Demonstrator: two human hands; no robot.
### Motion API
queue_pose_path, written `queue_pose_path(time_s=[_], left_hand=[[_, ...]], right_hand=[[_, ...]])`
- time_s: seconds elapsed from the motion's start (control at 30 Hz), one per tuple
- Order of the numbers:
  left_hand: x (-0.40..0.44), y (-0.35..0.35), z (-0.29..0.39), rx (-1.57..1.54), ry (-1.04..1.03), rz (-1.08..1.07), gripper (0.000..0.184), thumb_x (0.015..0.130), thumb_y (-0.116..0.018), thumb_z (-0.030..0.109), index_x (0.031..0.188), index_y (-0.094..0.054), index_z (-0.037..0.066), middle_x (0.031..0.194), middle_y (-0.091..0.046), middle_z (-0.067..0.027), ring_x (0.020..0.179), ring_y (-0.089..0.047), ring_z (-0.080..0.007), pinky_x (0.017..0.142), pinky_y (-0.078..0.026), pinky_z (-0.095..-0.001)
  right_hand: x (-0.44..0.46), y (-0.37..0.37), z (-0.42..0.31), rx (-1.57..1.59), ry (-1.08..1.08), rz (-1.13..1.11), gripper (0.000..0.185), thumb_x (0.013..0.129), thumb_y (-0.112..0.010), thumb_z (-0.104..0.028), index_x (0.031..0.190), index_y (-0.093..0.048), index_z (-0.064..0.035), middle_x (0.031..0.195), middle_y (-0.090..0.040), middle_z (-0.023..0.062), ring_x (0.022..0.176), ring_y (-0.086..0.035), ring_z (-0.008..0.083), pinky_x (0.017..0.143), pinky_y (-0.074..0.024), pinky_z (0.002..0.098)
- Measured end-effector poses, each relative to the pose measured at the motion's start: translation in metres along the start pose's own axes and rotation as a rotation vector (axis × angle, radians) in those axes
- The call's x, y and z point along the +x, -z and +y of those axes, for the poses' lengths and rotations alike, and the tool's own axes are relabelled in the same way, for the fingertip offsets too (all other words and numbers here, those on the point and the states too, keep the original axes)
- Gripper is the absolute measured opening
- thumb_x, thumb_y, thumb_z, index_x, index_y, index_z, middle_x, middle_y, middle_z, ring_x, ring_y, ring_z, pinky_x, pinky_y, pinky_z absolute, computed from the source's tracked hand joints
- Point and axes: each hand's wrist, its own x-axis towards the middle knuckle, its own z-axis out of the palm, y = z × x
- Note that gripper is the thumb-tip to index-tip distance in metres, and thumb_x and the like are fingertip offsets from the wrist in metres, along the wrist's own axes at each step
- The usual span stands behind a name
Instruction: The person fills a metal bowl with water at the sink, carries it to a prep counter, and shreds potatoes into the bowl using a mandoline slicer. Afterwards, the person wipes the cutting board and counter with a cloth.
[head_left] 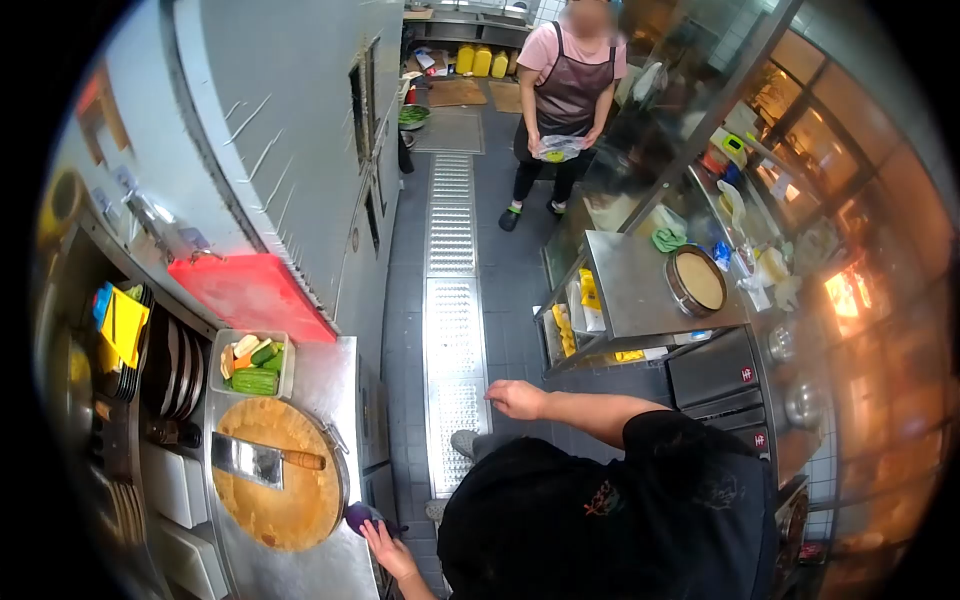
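Note:
My left hand [379, 545] is at the counter's front edge, its fingers on a dark purple item [362, 517] that may be a vegetable or a cloth. Over the aisle, my right hand [515, 399] hangs with its fingers curled together and nothing visible in them. Beside the purple item lies a round wooden chopping board [290, 515], with a cleaver [248, 460] flat on it, handle to the right. Behind the board, a clear container [287, 372] holds cut green, orange and pale vegetables.
A co-worker [572, 85] stands up the aisle holding a plastic bag [560, 149]. A red board [255, 293] leans by the steel cabinet [280, 110]. On the right, a round pan [697, 281] sits on a steel table [625, 290]. Metal grating [455, 335] runs along the floor.

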Motion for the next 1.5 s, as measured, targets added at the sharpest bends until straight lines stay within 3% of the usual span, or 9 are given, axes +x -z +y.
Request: queue_pose_path(time_s=[0.4, 0.5, 0.63, 0.83, 0.93, 1.03, 1.2, 1.4, 1.5], left_hand=[[0.149, -0.002, 0.215, -0.977, 0.100, -0.178, 0.045, 0.091, -0.061, -0.004, 0.136, -0.058, -0.002, 0.144, -0.057, -0.0168, 0.131, -0.055, -0.0279, 0.110, -0.043, -0.0371], [0.170, 0.012, 0.241, -0.731, -0.082, -0.128, 0.056, 0.091, -0.069, 0.005, 0.144, -0.052, 0.002, 0.141, -0.056, -0.0195, 0.130, -0.056, -0.0270, 0.107, -0.045, -0.0359], [0.168, 0.044, 0.237, -0.659, -0.069, -0.176, 0.075, 0.090, -0.073, 0.011, 0.155, -0.035, 0.003, 0.152, -0.045, -0.0224, 0.140, -0.047, -0.0311, 0.114, -0.040, -0.0387], [0.087, 0.040, 0.152, -0.946, 0.453, -0.226, 0.072, 0.096, -0.069, 0.013, 0.157, -0.032, 0.004, 0.155, -0.044, -0.0193, 0.141, -0.046, -0.0300, 0.117, -0.038, -0.0401], [0.003, 0.015, 0.106, -0.932, 0.807, -0.037, 0.062, 0.096, -0.068, 0.014, 0.151, -0.041, 0.001, 0.147, -0.052, -0.0200, 0.133, -0.053, -0.0278, 0.111, -0.043, -0.0381], [-0.098, -0.020, 0.072, -0.780, 1.130, 0.035, 0.053, 0.096, -0.068, 0.017, 0.143, -0.051, -0.002, 0.138, -0.060, -0.0224, 0.125, -0.059, -0.0280, 0.103, -0.048, -0.0366], [-0.217, -0.038, 0.110, -0.265, 1.371, -0.218, 0.045, 0.088, -0.073, 0.024, 0.126, -0.065, 0.000, 0.115, -0.071, -0.0227, 0.109, -0.070, -0.0337, 0.092, -0.054, -0.0399], [-0.388, -0.134, 0.099, -0.310, 1.273, -0.421, 0.037, 0.089, -0.064, 0.027, 0.117, -0.068, 0.002, 0.106, -0.070, -0.0263, 0.107, -0.066, -0.0439, 0.091, -0.054, -0.0487], [-0.241, -0.019, 0.152, -0.328, 1.417, -0.475, 0.032, 0.090, -0.063, 0.027, 0.109, -0.069, 0.002, 0.103, -0.070, -0.0273, 0.106, -0.065, -0.0457, 0.089, -0.053, -0.0516]], right_hand=[[0.075, -0.023, -0.057, 0.604, 0.278, -0.220, 0.110, 0.079, -0.085, -0.046, 0.160, -0.024, -0.0030, 0.167, -0.017, 0.0211, 0.155, -0.017, 0.0329, 0.125, -0.0180, 0.0436], [0.088, 0.008, -0.104, 0.812, 0.078, -0.206, 0.087, 0.086, -0.078, -0.011, 0.158, -0.029, -0.0056, 0.149, -0.045, 0.0142, 0.123, -0.056, 0.0228, 0.104, -0.0483, 0.0362], [0.104, 0.004, -0.118, 1.463, -0.266, -0.314, 0.068, 0.088, -0.064, 0.009, 0.149, -0.045, -0.0126, 0.123, -0.062, 0.0124, 0.112, -0.062, 0.0195, 0.095, -0.0546, 0.0323], [0.206, -0.050, -0.116, 0.974, -0.093, -0.047, 0.060, 0.089, -0.065, 0.005, 0.144, -0.045, -0.0065, 0.118, -0.066, 0.0151, 0.106, -0.065, 0.0196, 0.090, -0.0552, 0.0321], [0.286, -0.056, -0.146, 0.468, 0.104, 0.133, 0.081, 0.076, -0.078, -0.017, 0.145, -0.039, -0.0034, 0.118, -0.064, 0.0298, 0.109, -0.064, 0.0463, 0.094, -0.0516, 0.0467], [0.353, -0.097, -0.169, 0.275, 0.237, 0.064, 0.076, 0.079, -0.077, -0.016, 0.146, -0.042, -0.0063, 0.129, -0.060, 0.0275, 0.116, -0.061, 0.0434, 0.099, -0.0500, 0.0456], [0.378, -0.150, -0.177, -0.198, 0.533, -0.002, 0.065, 0.079, -0.075, -0.015, 0.141, -0.055, -0.0143, 0.147, -0.049, 0.0168, 0.124, -0.052, 0.0398, 0.105, -0.0468, 0.0447], [0.342, -0.142, -0.140, -0.152, 0.676, -0.130, 0.058, 0.075, -0.072, -0.005, 0.131, -0.063, -0.0153, 0.144, -0.051, 0.0169, 0.113, -0.056, 0.0414, 0.102, -0.0485, 0.0446], [0.276, -0.135, -0.135, -0.037, 0.661, -0.197, 0.056, 0.072, -0.073, 0.000, 0.126, -0.064, -0.0134, 0.144, -0.049, 0.0182, 0.113, -0.056, 0.0441, 0.098, -0.0497, 0.0485]])
